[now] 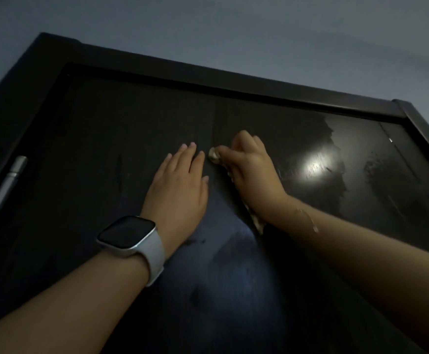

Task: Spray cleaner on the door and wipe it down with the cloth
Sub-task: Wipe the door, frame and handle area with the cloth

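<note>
Looking up in dim light, we face the dark door [131, 118], its upper part filling our view inside a dark frame [234, 84]. Our left hand [180, 185], a pale smartwatch [131, 238] on its wrist, lies flat on the door with fingers straight. Just beside it, our right hand [251, 172] curls tightly around a light cloth [214, 157], pressing it to the door. A wet sheen [315, 167] glints to the right. A silver hinge [4, 190] sits at the left edge.

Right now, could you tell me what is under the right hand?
The cloth: the right hand grips it against the door, with bits showing at the fingertips and below the wrist. The rest is covered by the hand.
</note>
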Action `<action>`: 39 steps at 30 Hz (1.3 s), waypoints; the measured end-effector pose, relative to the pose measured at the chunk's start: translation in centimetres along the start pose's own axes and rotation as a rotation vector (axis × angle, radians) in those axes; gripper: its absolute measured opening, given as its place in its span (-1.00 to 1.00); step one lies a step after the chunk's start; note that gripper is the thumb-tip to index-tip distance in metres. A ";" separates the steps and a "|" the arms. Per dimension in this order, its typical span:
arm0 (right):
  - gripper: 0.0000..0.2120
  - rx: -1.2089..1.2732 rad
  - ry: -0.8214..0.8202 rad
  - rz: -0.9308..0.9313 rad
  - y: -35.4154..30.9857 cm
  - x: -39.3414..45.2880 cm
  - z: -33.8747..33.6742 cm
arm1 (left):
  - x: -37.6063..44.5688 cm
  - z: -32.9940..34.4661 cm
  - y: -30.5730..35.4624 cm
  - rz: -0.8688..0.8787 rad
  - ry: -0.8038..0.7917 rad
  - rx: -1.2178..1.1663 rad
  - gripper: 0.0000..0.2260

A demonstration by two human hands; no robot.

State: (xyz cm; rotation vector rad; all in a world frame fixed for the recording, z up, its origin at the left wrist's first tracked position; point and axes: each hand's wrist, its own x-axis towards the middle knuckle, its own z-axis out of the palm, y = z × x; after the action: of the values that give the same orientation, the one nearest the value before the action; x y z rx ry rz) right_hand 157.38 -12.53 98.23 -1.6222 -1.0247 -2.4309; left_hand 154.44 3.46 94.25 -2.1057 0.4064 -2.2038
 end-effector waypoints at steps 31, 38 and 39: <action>-0.71 0.211 -0.347 -0.151 -12.8 -12.4 -4.3 | -11.2 -2.8 -2.9 -0.053 -0.019 0.076 -0.55; -0.74 0.429 -0.515 -0.220 -17.6 -21.9 -7.8 | -16.3 -3.7 -1.9 -0.057 -0.131 0.017 -0.54; -0.73 0.459 -0.526 -0.205 -18.2 -22.7 -8.3 | -16.7 -3.9 -1.8 -0.060 -0.145 0.007 -0.54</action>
State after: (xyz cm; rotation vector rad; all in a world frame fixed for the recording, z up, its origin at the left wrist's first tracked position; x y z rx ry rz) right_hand 154.02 -9.92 68.29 -2.0858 -1.7362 -1.6820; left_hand 151.85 9.52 78.33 -2.2838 0.3287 -2.0608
